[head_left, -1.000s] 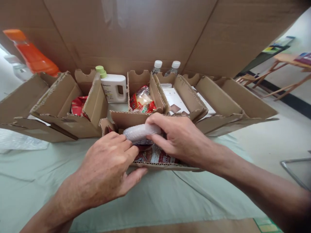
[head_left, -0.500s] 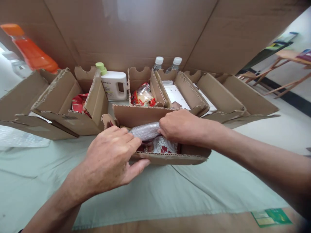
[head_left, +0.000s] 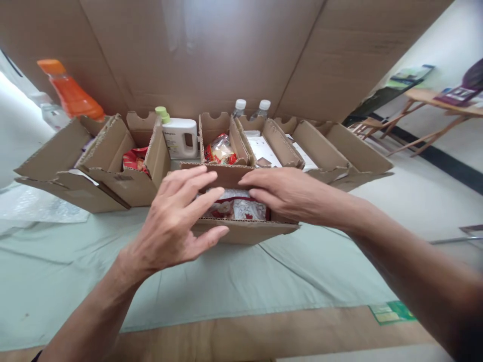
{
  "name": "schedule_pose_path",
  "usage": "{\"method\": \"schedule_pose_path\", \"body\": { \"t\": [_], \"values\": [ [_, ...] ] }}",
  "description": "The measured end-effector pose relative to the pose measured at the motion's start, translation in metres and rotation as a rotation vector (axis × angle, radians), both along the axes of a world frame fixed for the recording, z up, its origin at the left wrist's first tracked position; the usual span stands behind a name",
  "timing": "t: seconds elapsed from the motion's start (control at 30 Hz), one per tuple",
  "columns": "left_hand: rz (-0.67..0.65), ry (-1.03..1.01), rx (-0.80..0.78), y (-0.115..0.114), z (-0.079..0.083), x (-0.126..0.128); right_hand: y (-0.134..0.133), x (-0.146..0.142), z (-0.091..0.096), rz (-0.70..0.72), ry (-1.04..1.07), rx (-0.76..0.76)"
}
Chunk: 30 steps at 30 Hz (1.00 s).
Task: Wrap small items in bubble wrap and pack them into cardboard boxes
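Observation:
A small open cardboard box (head_left: 245, 232) sits on the pale green cloth (head_left: 241, 281) just in front of me. Inside it lie a bubble-wrapped roll (head_left: 236, 194) and red-and-white printed packets (head_left: 237, 208). My left hand (head_left: 177, 221) hovers over the box's left side with fingers spread and its thumb at the front wall. My right hand (head_left: 290, 193) rests over the box's right side, fingertips by the roll, holding nothing.
Behind stand more open cardboard boxes (head_left: 121, 161) with red snack packets (head_left: 221, 151), a white jug with a green cap (head_left: 179, 136), two clear bottles (head_left: 249, 108) and an orange bottle (head_left: 71, 95). A large cardboard flap (head_left: 226, 50) rises at the back. Wooden furniture (head_left: 426, 115) stands far right.
Both hands have let go of the bubble-wrapped roll, which now lies in the box. The fingers have opened and lifted above the box. The view has pulled back a little.

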<state>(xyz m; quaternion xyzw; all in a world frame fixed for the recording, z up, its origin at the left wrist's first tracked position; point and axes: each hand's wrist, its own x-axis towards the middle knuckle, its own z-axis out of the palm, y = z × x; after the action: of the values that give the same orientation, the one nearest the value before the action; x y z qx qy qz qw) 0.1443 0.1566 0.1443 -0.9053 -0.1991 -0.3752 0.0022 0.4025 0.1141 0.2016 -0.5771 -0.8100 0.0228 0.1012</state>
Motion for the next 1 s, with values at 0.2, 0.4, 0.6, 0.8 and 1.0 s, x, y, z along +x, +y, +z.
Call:
{"method": "schedule_pose_path", "body": {
  "t": [0.2,0.4,0.6,0.8,1.0],
  "values": [
    [0.241,-0.521,-0.473,-0.022,-0.06,-0.032,-0.092,0.023,-0.043,-0.544,0.46,0.432],
    [0.046,-0.549,-1.003,-0.042,-0.098,-0.009,-0.097,-0.016,-0.141,-0.53,0.839,0.158],
    [0.188,-0.614,-0.959,-0.095,-0.098,-0.067,-0.119,-0.085,-0.124,-0.402,0.944,0.185],
    [0.152,-0.855,-0.811,-0.074,-0.051,-0.053,-0.102,-0.085,-0.085,-0.305,0.993,0.186],
    [-0.148,-0.654,-1.033,-0.102,-0.072,-0.015,-0.175,-0.062,-0.106,-0.74,0.805,0.381]
  ]
}}
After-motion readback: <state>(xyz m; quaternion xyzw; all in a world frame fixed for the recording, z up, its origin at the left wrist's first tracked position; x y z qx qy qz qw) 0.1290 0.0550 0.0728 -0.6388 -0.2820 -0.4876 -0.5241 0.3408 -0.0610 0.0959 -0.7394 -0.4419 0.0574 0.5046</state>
